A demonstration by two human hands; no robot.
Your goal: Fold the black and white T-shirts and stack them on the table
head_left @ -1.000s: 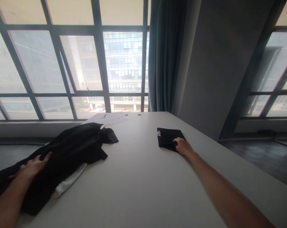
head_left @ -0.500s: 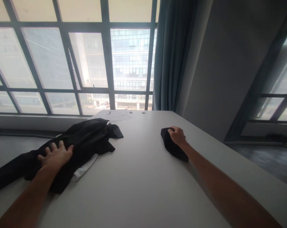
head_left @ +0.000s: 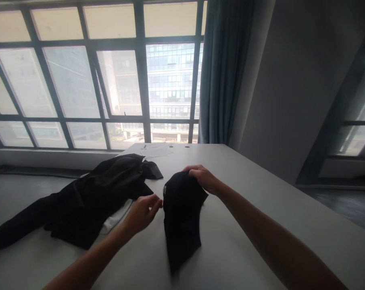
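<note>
A piece of black cloth (head_left: pixel 184 213) hangs above the table from my right hand (head_left: pixel 202 177), whose fingers pinch its top edge. A small pale mark shows on the cloth's upper left side. My left hand (head_left: pixel 146 209) is just left of the cloth, its fingers curled and drawn together near the cloth's edge; whether they hold anything is too small to tell. Left of that lies a crumpled black garment (head_left: pixel 94 197) on the table, with a white piece (head_left: pixel 117 217) showing from under its right side.
The white table (head_left: pixel 230 241) reaches toward the windows. Thin papers (head_left: pixel 156 150) lie at its far end, beside two dark round holes. A blue-grey curtain (head_left: pixel 221 80) hangs behind the table, with a grey wall to the right.
My right hand has moved left and lifted the black cloth, which now hangs down unfolded. My left hand has left the black garment and moved right to the cloth's side, its fingers drawn in.
</note>
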